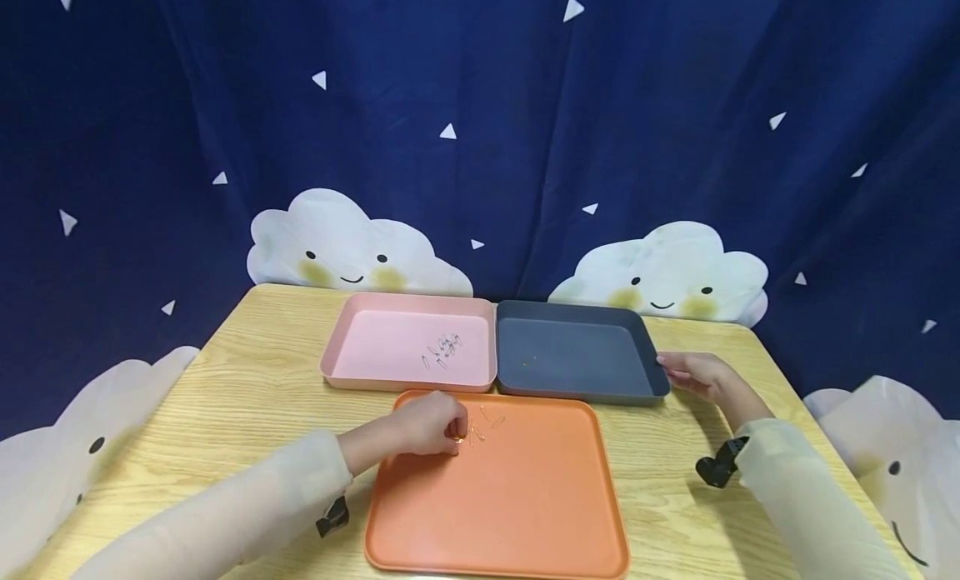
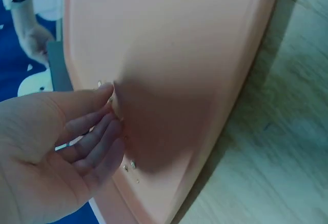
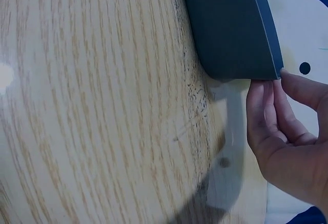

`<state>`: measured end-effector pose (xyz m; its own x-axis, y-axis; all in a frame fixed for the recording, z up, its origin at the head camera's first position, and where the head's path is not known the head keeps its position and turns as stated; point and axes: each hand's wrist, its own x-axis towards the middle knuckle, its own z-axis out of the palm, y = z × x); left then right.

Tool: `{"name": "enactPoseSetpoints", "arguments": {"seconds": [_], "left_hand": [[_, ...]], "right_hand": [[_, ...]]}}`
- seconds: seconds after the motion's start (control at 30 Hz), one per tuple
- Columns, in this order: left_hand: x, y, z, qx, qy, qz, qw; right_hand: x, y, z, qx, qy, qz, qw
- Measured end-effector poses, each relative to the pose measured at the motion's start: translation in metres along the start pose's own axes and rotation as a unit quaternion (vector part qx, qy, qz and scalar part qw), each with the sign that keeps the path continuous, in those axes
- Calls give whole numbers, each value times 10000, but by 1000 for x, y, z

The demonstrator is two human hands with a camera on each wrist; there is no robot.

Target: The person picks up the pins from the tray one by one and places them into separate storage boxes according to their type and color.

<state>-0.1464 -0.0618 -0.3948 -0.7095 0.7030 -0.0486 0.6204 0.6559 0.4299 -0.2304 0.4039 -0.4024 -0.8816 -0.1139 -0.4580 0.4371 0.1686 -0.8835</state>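
No brand, label or readable writing shows on any of the things; the only markings are the smiling faces on the white cloud shapes (image 1: pixel 352 251) printed on the dark blue curtain with small white triangles (image 1: pixel 525 105) behind the desk.

The left hand (image 1: pixel 427 423) rests on the far left part of the flat orange plastic tray (image 1: pixel 510 497), which lies nearest the person on the light wooden desk (image 1: pixel 247 397). Its fingers are curled down with the tips together, pinching at a small gold-coloured paper clip (image 1: pixel 454 433); in the left wrist view the thumb and fingertips (image 2: pixel 105 126) meet on the tray surface, but the clip itself is too small and blurred there to make out. A few more gold-coloured paper clips (image 1: pixel 487 422) lie loose on the orange tray just beside that hand.

The right hand (image 1: pixel 697 373) lies on the desk at the right edge of the dark grey rectangular plastic tray (image 1: pixel 577 359). Its fingers are nearly straight and held together, the tips touching the tray's near right corner, as the right wrist view shows (image 3: pixel 266 106); it grips nothing.

The pink rectangular plastic tray (image 1: pixel 408 347) stands touching the grey one on its left, just beyond the orange tray, and holds a small heap of silver-coloured paper clips (image 1: pixel 442 351). A few tiny specks lie in the grey tray, too small to tell.
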Motion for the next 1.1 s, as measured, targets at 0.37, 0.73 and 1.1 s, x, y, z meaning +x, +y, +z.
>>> {"name": "enactPoseSetpoints", "arguments": {"seconds": [0.37, 0.73, 1.1], "left_hand": [[6, 9, 4, 745, -334, -530, 9953], [7, 2, 1, -214, -228, -406, 9987], [9, -5, -5, -2506, -573, -745, 9635]], "right_hand": [[3, -6, 1, -215, 130, 64, 9997], [2, -8, 2, -118, 283, 176, 9994], [2, -1, 0, -38, 335, 160, 9993]]}}
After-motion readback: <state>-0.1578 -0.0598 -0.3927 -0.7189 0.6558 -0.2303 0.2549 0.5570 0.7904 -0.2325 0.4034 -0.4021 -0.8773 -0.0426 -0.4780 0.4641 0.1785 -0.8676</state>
